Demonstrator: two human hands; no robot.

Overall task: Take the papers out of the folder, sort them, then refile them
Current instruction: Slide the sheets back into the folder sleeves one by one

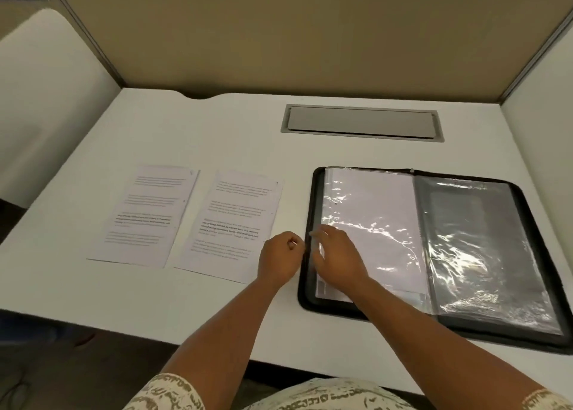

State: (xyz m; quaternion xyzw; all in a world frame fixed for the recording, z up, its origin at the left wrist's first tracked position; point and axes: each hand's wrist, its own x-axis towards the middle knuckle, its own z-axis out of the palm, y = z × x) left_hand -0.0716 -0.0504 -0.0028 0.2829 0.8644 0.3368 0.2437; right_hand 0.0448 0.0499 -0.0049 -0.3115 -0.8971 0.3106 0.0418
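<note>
A black zip folder (527, 192) lies open on the right of the white desk. Its left page is a clear plastic sleeve (372, 211) with a white sheet inside; the right page is a shiny empty sleeve (477, 248) over dark backing. Two printed papers lie side by side to the left: one (145, 214) further left, the other (232, 220) next to the folder. My left hand (279, 259) is curled at the folder's left edge. My right hand (336, 254) rests on the left sleeve, fingers at its outer edge. Whether the fingers pinch the sleeve is unclear.
The white desk (217, 124) is boxed in by tan partition walls on three sides. A grey cable hatch (361, 122) is set into the desk behind the folder. The desk's front edge runs just below my forearms.
</note>
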